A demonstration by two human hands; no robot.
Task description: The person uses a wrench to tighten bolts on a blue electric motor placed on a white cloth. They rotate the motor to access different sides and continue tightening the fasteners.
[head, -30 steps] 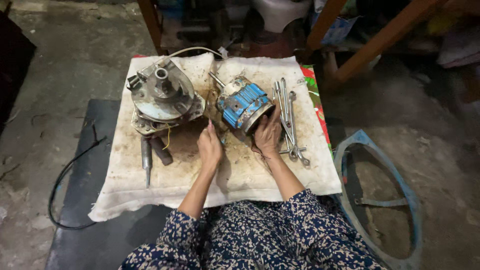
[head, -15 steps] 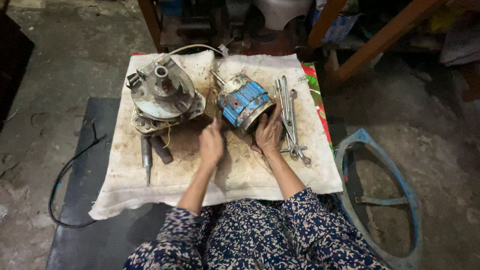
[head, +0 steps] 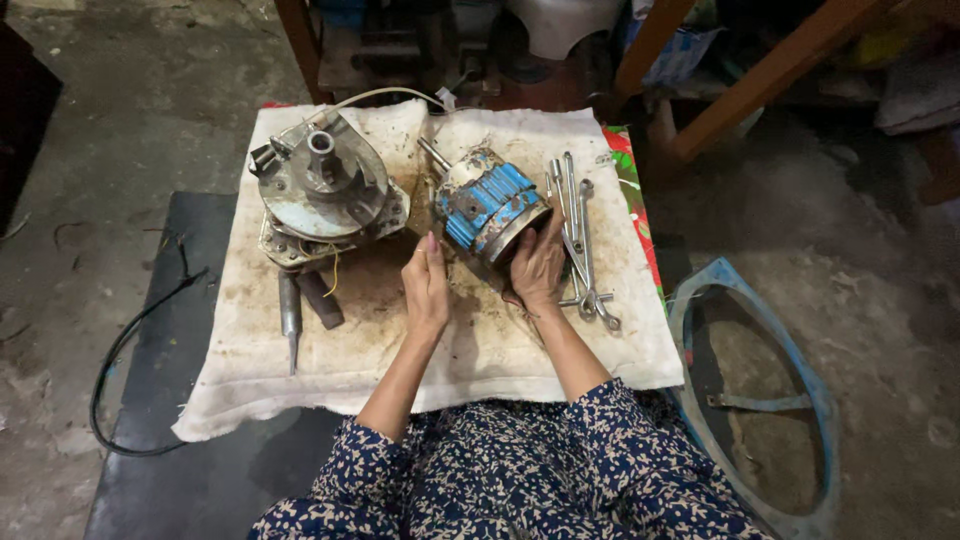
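two hands — left hand (head: pixel 425 287), right hand (head: pixel 538 268), one blue motor (head: pixel 487 206)

Dark navy garment with small white floral print, sleeves ending near the elbows — forearms bare, no rings visible

**One head-worn view, looking steeply down**

The single camera sits on the person's head, facing down and forward from close above the stained cloth (head: pixel 330 380). Both forearms enter from the bottom edge; the concrete floor (head: pixel 130 110) fills the margins.
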